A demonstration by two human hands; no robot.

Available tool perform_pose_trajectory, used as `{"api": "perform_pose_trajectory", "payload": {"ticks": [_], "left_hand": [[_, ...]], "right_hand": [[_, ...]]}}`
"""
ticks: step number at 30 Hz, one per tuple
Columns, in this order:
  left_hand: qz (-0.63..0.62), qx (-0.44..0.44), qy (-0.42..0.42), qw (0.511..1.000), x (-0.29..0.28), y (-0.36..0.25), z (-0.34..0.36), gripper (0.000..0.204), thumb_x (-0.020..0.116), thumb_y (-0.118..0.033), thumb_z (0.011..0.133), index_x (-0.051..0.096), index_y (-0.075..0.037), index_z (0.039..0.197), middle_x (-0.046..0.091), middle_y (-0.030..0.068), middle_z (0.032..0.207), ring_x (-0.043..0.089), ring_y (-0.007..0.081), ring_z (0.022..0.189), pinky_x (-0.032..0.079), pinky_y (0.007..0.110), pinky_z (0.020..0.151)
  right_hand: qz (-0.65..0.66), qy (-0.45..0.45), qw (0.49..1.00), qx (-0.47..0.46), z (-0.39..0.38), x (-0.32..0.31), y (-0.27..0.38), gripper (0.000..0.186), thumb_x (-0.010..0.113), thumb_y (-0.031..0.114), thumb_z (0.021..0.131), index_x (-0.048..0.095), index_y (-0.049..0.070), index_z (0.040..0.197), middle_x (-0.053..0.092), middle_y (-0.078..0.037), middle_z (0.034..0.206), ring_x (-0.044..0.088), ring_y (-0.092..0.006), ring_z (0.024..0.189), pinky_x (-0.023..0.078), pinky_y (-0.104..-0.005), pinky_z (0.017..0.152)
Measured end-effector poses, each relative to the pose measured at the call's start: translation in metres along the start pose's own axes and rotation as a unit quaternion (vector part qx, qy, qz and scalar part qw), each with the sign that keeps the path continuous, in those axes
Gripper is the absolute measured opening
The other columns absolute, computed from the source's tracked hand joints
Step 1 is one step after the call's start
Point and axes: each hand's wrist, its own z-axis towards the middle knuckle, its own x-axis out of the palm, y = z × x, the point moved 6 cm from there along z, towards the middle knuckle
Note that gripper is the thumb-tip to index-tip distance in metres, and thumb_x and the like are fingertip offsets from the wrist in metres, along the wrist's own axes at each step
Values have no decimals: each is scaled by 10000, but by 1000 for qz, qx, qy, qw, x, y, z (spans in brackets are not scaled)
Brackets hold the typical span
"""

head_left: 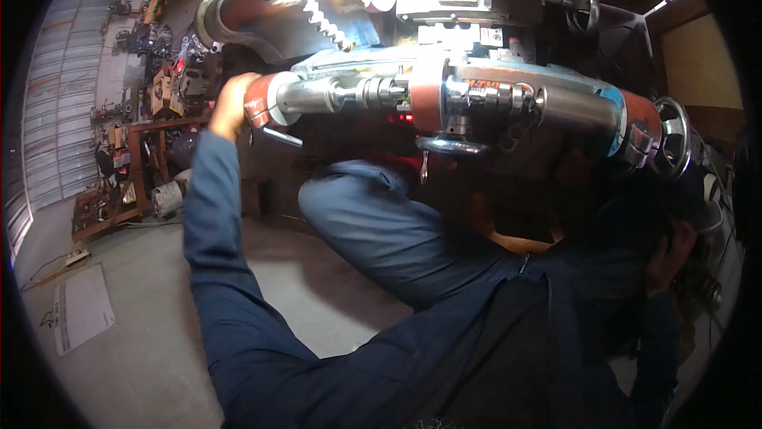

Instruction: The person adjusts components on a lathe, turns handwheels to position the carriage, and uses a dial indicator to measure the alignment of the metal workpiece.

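Note:
My left hand [230, 106] curls around the red end housing [257, 102] at the left of a long bench machine; most of its fingers are hidden behind the housing. A metal lever [282, 138] sticks out just below it. Between two thick steel cylinders [308, 98] lies a lobed steel shaft [490, 96], running through a red middle block [429, 96]. Below the block sits a bright metal disc with a crank handle [451, 146]. My right hand [673, 256] is in deep shadow at the lower right, bent near dark objects; its fingers are unclear.
A handwheel [673, 138] sits at the machine's right end, and another handwheel [583, 2] is higher up. Behind, a coiled white cord [319, 16] hangs under bright light. Metal parts crowd a rack [136, 147] at left. A white board [83, 310] lies on the floor.

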Motion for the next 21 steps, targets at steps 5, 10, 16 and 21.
{"api": "perform_pose_trajectory", "payload": {"ticks": [5, 10, 16, 21], "left_hand": [[257, 341, -134, 894, -22, 10, -16, 260, 540, -171, 949, 649, 53, 1022, 692, 165, 1021, 687, 309, 886, 543, 395, 827], [297, 208, 11, 932, 10, -12, -22, 249, 609, -171, 907, 660, 54, 1003, 694, 177, 982, 687, 310, 908, 540, 402, 843], [332, 346, -193, 856, -25, 19, -11, 232, 659, -160, 898, 674, 20, 1044, 699, 173, 994, 687, 295, 921, 544, 381, 833], [325, -163, 260, 894, 11, -39, 15, 104, 695, -120, 891, 754, -45, 933, 739, 63, 831, 666, 116, 686, 553, 305, 606]], "right_hand": [[9, 4, 1000, 22, 8, -3, 13, 373, 460, 206, 995, 613, 16, 1276, 529, -226, 1215, 501, -390, 1163, 375, -475, 1034], [-13, 2, 1000, -10, 13, 2, 12, 363, 472, 168, 976, 615, 11, 1271, 534, -238, 1233, 496, -403, 1168, 370, -475, 1042], [-15, -5, 1000, 4, 12, -4, 21, 353, 497, 132, 960, 610, 3, 1268, 530, -241, 1271, 491, -418, 1210, 363, -474, 1057], [5, 14, 1000, -8, 14, -3, 20, 355, 502, 130, 955, 610, 9, 1270, 530, -234, 1278, 489, -411, 1218, 359, -467, 1061]]}}
